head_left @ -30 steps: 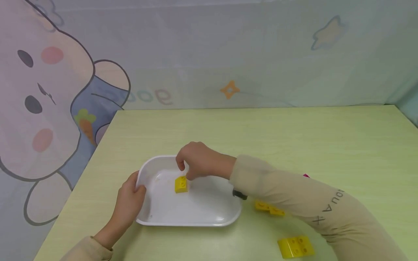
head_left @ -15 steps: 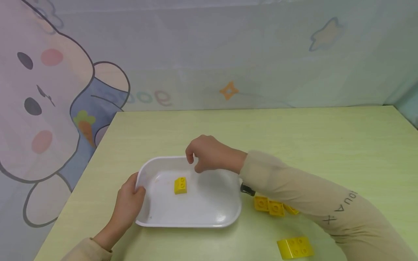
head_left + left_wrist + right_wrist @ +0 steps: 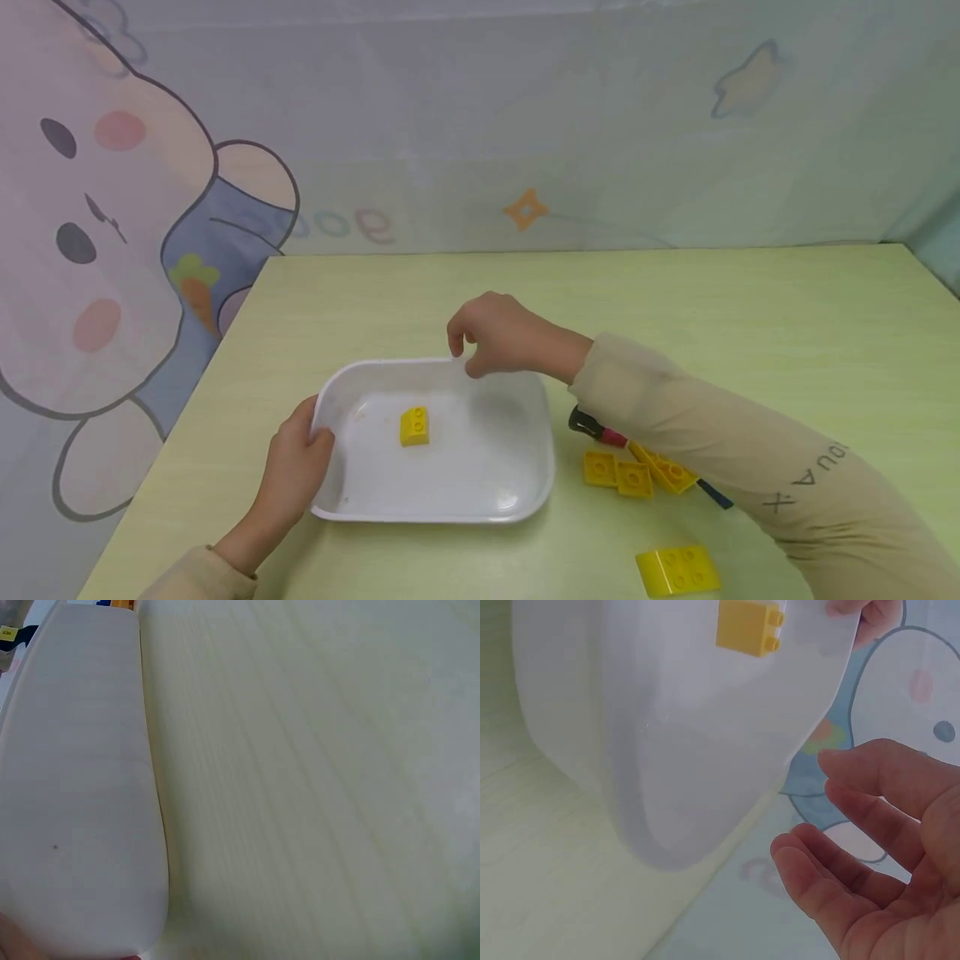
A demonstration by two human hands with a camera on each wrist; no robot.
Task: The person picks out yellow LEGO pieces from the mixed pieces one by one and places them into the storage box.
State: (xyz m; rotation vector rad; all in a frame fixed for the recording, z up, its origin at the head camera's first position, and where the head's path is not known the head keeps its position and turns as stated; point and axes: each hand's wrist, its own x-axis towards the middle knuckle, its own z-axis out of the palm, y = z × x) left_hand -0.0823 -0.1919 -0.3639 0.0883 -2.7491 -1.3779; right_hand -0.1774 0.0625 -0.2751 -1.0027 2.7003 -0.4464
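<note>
Yellow block (image 3: 414, 427): in white tray (image 3: 480, 467), apart from right hand (image 3: 498, 335), fingers loosely parted; left hand (image 3: 296, 458) gripping tray's rim.

White tray (image 3: 480, 471), rounded corners, yellow two-stud brick (image 3: 414, 427) on its floor, studs up, near middle

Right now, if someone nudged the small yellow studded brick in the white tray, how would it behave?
The small yellow studded brick would probably slide rather than roll, given its boxy shape. It is likely stiff and light, since it looks like moulded plastic. The white rectangular tray has a smooth, shiny floor, so the brick may skid easily.
</note>
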